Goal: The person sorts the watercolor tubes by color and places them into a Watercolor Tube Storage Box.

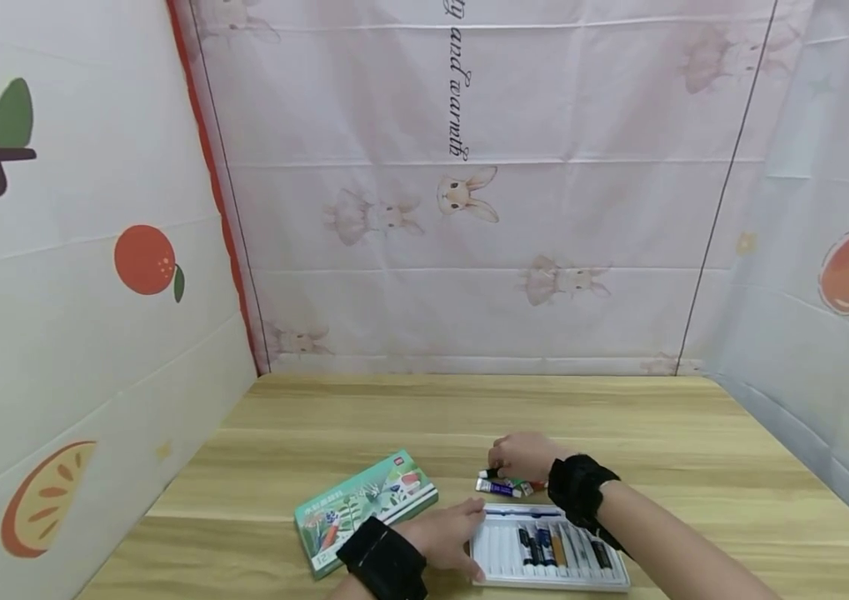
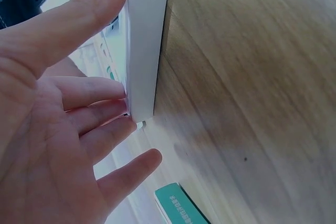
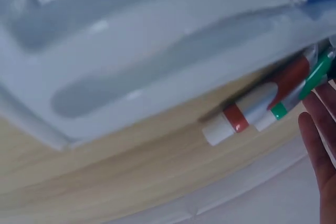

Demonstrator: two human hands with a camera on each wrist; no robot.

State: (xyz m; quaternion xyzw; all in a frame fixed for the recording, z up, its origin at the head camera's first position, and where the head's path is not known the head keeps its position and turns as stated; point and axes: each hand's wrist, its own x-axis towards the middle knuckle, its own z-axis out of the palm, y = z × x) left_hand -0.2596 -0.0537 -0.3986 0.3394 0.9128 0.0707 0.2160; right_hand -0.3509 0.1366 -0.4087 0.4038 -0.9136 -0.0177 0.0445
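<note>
From my end I judged the loose paint tubes [image 1: 497, 488] to be light and slick, soft enough in the barrel to dent under a hard squeeze; they lay on the bench [image 1: 244, 533] just under the right fingers [image 3: 315, 145], between them and the white tray [image 1: 495, 542]. The red-banded tube [image 3: 254, 104] and the green-banded tube [image 3: 315, 77] pointed their white ends away from those fingers, so I favoured a gentle pinch across the body, close to a firm end. The right fingers looked slightly bent, the nearest tip at the green-banded tube; the others were cut off or covered, and I couldn't tell whether they had hold of anything. The tray seemed thin, stiff and apt to slide, best steadied by its rim. There the left fingers [image 2: 107, 139] were spread wide and nearly straight, thumb against one edge, some tips touching near a corner, the lowest one clear, none wrapped around it. On their side away from the tray lay the teal box [image 1: 364, 508].
</note>
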